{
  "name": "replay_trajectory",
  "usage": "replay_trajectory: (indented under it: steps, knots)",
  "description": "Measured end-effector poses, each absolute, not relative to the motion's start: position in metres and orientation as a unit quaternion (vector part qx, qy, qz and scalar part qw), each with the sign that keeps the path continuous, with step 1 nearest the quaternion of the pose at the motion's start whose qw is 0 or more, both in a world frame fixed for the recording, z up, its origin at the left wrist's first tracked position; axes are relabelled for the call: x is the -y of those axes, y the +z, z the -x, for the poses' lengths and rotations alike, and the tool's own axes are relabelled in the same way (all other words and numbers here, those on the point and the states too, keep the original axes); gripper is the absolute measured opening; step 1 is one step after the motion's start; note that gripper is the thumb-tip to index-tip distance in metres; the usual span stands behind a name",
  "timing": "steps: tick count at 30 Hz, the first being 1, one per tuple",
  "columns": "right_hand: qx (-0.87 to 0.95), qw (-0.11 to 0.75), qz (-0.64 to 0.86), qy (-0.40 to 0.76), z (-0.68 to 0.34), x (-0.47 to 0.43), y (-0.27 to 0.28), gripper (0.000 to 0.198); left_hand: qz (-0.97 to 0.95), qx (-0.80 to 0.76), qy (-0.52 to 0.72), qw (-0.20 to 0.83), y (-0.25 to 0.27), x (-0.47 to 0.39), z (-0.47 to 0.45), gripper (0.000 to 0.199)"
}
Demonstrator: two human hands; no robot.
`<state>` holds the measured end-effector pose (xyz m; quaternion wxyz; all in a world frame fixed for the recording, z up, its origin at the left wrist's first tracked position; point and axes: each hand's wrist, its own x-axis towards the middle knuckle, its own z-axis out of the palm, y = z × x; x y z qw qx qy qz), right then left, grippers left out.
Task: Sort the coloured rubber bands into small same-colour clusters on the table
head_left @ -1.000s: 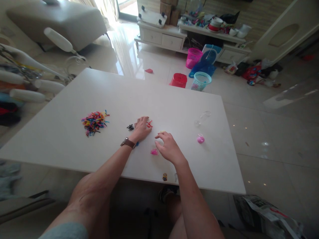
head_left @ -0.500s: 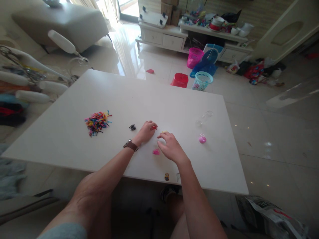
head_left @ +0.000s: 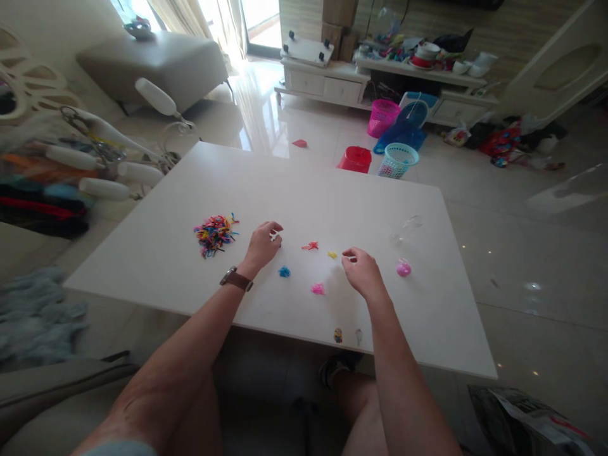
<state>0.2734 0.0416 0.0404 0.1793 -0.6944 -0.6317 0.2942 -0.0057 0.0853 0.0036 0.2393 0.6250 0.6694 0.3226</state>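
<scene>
Curtains (head_left: pixel 197 15), a drawered white cabinet (head_left: pixel 323 85) and plastic baskets (head_left: pixel 398 163) suggest a home.

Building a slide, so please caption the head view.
Left hand between colourful heap and red pile; right hand beside yellow pile.

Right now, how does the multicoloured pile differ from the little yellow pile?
The multicoloured pile mixes red, blue, yellow, black and other colours, while the yellow pile looks all yellow. The multicoloured pile is much bigger; the yellow pile is tiny. The multicoloured pile sits left of the left hand; the yellow pile lies by the right hand's fingertips. Both rest on the white table.
</scene>
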Motion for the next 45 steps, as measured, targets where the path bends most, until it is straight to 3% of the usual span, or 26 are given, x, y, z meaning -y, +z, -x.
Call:
replay_trajectory:
  steps: [6,13,19,23,34,45]
  knots:
    - [0.656,0.115,0.678,0.311,-0.262,-0.038,0.030,0.022,-0.597,-0.695,0.313,0.249,0.017,-0.072,0.045,0.021]
    - [0.708,0.115,0.621,0.314,-0.213,-0.036,0.032,0.023,-0.499,-0.781,0.307,0.217,0.029,-0.059,0.116,0.027]
    - [0.782,0.114,0.507,0.344,-0.165,-0.028,0.025,0.025,-0.513,-0.822,0.156,0.195,0.024,-0.045,0.164,0.023]
    - [0.807,0.100,0.476,0.334,-0.135,-0.024,0.016,0.027,-0.514,-0.822,0.125,0.209,0.028,-0.039,0.176,0.024]
    - [0.822,0.119,0.433,0.349,-0.011,-0.023,-0.039,0.050,-0.501,-0.803,0.216,0.240,0.039,-0.035,0.164,0.024]
    - [0.829,0.077,0.481,0.274,0.018,-0.024,-0.052,0.055,-0.483,-0.810,0.223,0.245,0.054,-0.020,0.174,0.025]
